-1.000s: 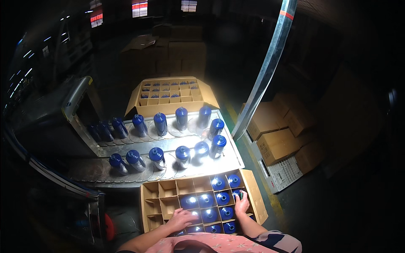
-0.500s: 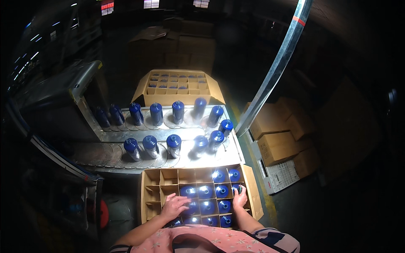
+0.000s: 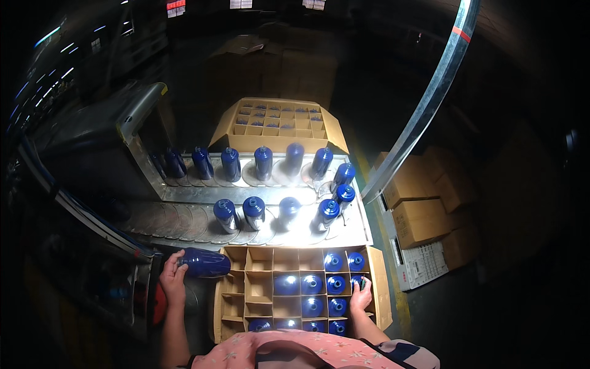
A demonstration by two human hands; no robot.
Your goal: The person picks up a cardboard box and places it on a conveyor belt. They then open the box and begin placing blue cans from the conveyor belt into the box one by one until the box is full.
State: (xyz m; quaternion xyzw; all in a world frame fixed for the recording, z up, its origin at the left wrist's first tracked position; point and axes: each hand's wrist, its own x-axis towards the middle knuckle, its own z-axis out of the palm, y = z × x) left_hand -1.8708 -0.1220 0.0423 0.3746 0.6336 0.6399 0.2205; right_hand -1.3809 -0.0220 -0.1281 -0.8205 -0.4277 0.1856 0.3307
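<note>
My left hand (image 3: 174,273) grips a shiny dark blue bottle (image 3: 207,263) by its neck end. The bottle lies nearly level, its base over the left rim of a divided cardboard box (image 3: 383,295). Inside this box, several blue bottles (image 3: 312,283) stand upright in the middle and right-hand cells, necks up. The two left columns are mostly bare. My right hand (image 3: 361,298) is at the right-hand column, fingers closed at the top of a blue bottle (image 3: 356,281). A small dark green part shows between those fingers; the rest of the grip is hidden.
Beyond the box runs a looped conveyor (image 3: 178,222) of overlapping plates carrying several upright blue bottles (image 3: 263,161). A second divided box (image 3: 276,144) stands behind it. A metal post (image 3: 430,92) and stacked cartons (image 3: 418,221) are at the right, a metal housing (image 3: 98,132) at the left.
My left hand has lifted a bottle from a middle cell and carried it left, leaving that cell bare. My right hand stays at the same bottle. The view has turned slightly; conveyor bottles have shifted.
</note>
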